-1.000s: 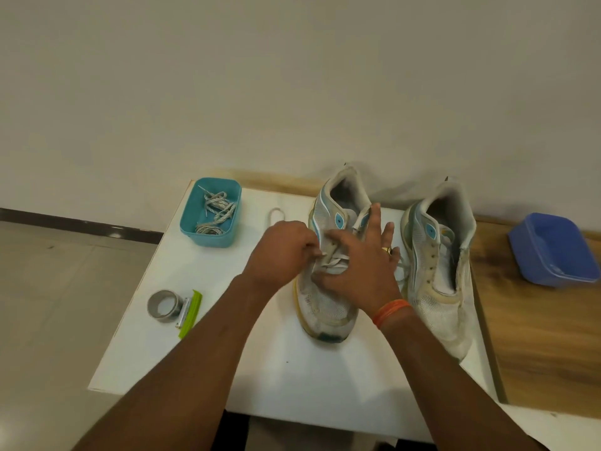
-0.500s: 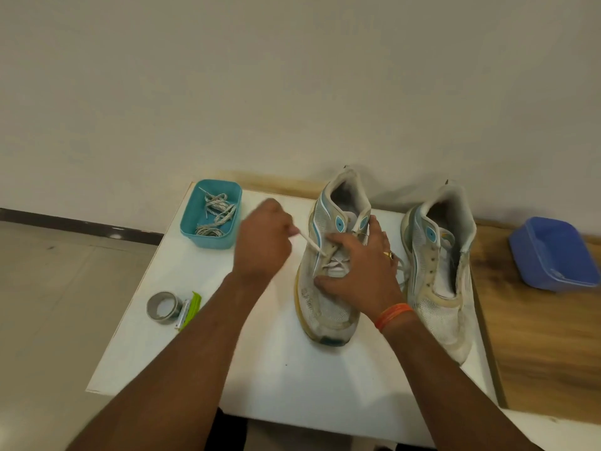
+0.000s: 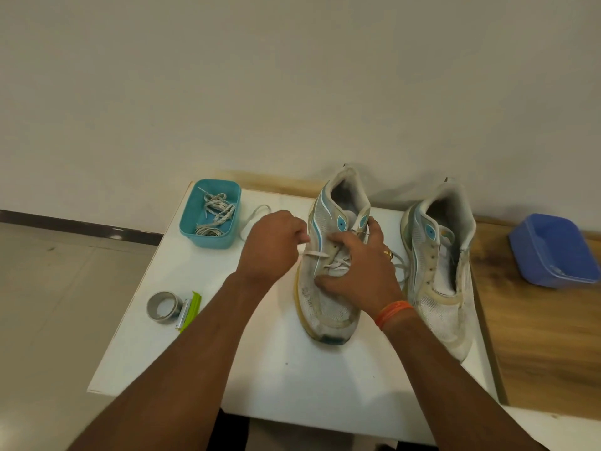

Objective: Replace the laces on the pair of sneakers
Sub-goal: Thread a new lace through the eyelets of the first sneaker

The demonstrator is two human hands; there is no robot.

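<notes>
on the white table [image 3: 292, 385], left hand [image 3: 273, 245] pinching a lace [image 3: 313, 254], right hand [image 3: 357, 268] gripping the left sneaker [image 3: 328, 288], other sneaker [image 3: 439, 271] lying beside

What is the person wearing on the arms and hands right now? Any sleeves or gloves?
No sleeves or gloves show: both forearms are bare to the frame edge. The right hand has a gold ring on one finger and an orange band round the wrist. The left hand and its wrist carry nothing.
</notes>
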